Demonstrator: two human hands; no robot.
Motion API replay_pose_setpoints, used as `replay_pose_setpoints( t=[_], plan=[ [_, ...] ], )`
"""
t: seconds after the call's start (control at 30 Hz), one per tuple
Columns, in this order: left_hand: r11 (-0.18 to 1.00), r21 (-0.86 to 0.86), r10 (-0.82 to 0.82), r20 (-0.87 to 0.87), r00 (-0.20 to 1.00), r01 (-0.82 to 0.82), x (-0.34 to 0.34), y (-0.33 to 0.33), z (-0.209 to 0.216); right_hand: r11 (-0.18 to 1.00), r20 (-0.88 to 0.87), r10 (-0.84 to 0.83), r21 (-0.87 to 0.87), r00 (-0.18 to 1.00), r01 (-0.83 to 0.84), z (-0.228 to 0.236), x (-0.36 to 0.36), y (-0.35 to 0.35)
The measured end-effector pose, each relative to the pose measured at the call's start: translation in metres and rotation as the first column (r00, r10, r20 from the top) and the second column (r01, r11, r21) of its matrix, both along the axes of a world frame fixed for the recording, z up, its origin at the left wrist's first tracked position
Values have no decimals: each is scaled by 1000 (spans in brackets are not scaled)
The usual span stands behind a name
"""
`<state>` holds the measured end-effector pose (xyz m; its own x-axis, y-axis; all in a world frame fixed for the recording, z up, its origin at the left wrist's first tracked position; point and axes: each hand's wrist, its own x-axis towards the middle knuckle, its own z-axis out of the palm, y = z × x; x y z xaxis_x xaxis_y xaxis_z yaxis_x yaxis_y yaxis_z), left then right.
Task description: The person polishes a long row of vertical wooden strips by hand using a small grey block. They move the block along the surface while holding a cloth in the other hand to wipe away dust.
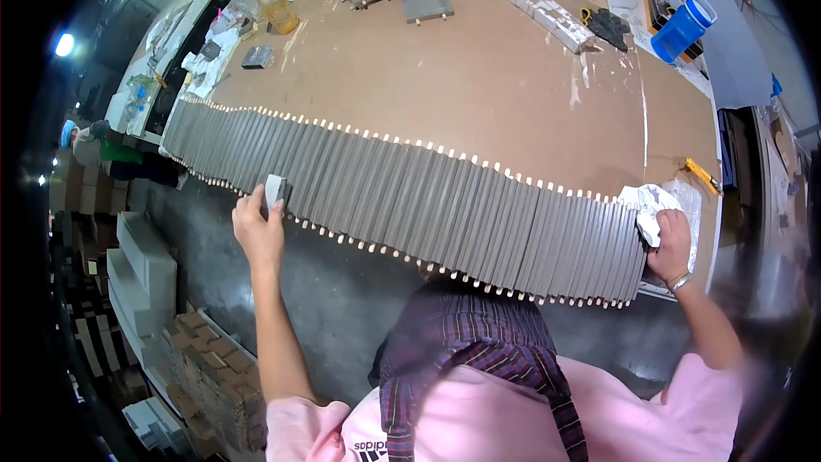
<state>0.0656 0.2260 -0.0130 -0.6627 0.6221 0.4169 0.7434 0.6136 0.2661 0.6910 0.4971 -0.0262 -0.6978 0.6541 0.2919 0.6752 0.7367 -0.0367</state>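
My left hand (259, 231) pinches a small grey block (274, 191) and holds it against the near edge of the long row of grey slats (402, 205), toward its left part. My right hand (670, 244) is closed around a crumpled white cloth (648, 205), pressed at the far right end of the same row. The slats stand packed side by side across the brown table (479, 85), each with small pale pegs sticking out at its near and far ends, and the row overhangs the table's near edge. That overhang is what worries me: if I press too hard with the block, I judge a slat could slide out of line or tip off toward the floor, and its neighbours would loosen after it. The pegs look thin, so a careless sideways stroke might snap one. At the right, the cloth could snag on a peg and drag the end slats askew. On the far right of the table stands a blue cup (684, 26), well clear of my work.
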Motion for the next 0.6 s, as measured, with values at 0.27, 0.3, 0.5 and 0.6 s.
replay_pose_setpoints(
  t=[0.27,0.3,0.5,0.6],
  plan=[
    [980,78,-185,-13,983,185,6,19,-16,1000,-63,30,-4,998,-30,2,6,-3],
    [989,-3,-146,-184,972,148,-21,8,-14,1000,-109,21,-11,994,-23,1,5,-2],
    [940,45,-341,95,935,338,19,38,5,952,-327,-305,-117,894,282,-7,19,-29],
    [933,138,-355,184,917,334,16,33,8,912,-366,-411,-181,835,369,-4,35,-48]
  ],
)
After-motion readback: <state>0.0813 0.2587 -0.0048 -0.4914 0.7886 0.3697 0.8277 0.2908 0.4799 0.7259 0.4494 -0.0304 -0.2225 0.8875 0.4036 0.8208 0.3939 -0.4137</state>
